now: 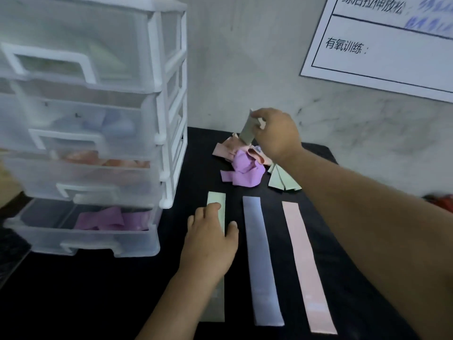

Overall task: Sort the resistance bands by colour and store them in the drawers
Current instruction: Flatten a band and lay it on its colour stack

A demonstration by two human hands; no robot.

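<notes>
Three bands lie flat side by side on the black table: a pale green band (217, 202), a blue band (262, 261) and a pink band (305, 266). My left hand (210, 241) presses flat on the green one. At the back, my right hand (277, 133) pinches a grey-green band (247, 132) and lifts it out of a tangled pile of pink and purple bands (242, 168). Folded green bands (282, 181) lie beside the pile. The white drawer unit (161, 143) stands on the left; its bottom drawer (81, 234) is pulled out and holds purple bands.
The upper drawers show green, blue and orange-pink bands through their translucent fronts. A grey wall rises right behind the table, with a white printed sheet (382, 45) at the upper right. Something red (441, 202) lies at the right edge.
</notes>
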